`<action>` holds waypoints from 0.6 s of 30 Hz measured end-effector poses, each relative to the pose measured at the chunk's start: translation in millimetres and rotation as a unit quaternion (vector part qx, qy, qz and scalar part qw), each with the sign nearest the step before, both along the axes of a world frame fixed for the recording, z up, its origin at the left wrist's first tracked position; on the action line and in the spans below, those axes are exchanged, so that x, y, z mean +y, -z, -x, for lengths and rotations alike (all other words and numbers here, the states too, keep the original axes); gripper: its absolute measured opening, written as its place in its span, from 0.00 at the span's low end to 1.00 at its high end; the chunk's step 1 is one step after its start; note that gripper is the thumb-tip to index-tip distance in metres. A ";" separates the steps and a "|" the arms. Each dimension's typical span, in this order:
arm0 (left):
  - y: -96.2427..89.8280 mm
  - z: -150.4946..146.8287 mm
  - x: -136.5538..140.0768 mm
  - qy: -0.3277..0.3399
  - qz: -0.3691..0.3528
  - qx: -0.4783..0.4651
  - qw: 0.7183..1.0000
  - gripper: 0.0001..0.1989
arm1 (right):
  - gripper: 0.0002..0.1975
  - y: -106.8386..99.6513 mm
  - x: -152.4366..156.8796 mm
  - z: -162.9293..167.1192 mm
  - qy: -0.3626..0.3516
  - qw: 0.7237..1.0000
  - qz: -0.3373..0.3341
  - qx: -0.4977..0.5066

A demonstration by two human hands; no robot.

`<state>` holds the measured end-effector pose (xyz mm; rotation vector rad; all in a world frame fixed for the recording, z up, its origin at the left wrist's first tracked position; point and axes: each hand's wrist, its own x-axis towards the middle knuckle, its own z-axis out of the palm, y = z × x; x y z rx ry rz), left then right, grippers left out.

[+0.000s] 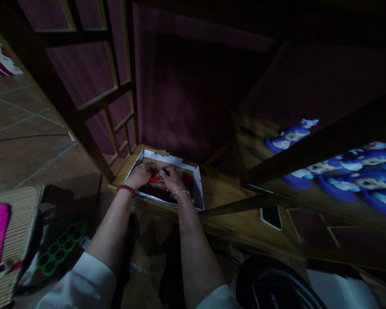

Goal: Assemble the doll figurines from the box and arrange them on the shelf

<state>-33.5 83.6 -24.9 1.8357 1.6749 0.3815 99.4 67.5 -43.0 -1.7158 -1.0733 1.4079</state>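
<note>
A shallow white cardboard box (197,184) sits on a low wooden shelf, and both my hands are inside it. My left hand (142,175), with a red bead bracelet at the wrist, has its fingers curled at the left side of a small red item (155,176) with a black-and-white part. My right hand (173,179), wearing a pale bracelet, pinches the right end of that item. What kind of thing it is, I cannot make out. Another dark red shape (188,179) lies in the box to the right of my right hand.
Wooden lattice bars (83,109) rise on the left. Several blue-and-white figurines (289,136) stand on a wooden surface at the right. A phone-like dark object (271,217) lies on the shelf. A black rounded seat (276,283) and a woven stool (22,223) flank me.
</note>
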 end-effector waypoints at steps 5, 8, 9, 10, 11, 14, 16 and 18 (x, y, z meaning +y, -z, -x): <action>-2.6 0.0 0.9 0.008 0.016 0.010 1.000 0.19 | 0.10 -5.5 -0.2 -0.5 0.008 1.000 -0.009 0.010; -4.9 0.0 -0.1 0.014 0.027 -0.005 1.000 0.17 | 0.09 -7.2 -0.8 -0.5 0.015 0.999 -0.029 0.013; -5.5 -0.1 -0.4 0.014 0.028 -0.013 0.999 0.16 | 0.09 -7.3 -0.8 -0.6 0.016 0.999 -0.031 0.013; -6.1 -0.2 -0.7 0.014 0.028 -0.021 0.999 0.15 | 0.08 -7.1 -0.7 -0.7 0.016 0.999 -0.033 0.014; -6.5 -0.3 -0.9 0.012 0.030 -0.028 0.999 0.15 | 0.08 -6.7 -0.4 -0.9 0.016 0.999 -0.032 0.016; -7.5 -0.7 -0.6 0.006 0.047 -0.050 0.998 0.15 | 0.09 -4.0 1.0 -1.9 0.020 0.999 -0.035 0.025; -7.7 -1.2 -0.3 0.001 0.053 -0.072 0.996 0.15 | 0.09 -1.9 2.1 -2.8 0.021 0.998 -0.043 0.028; -7.0 -2.0 -0.4 -0.009 0.047 -0.108 0.993 0.13 | 0.09 -0.3 2.9 -3.6 0.024 0.998 -0.050 0.029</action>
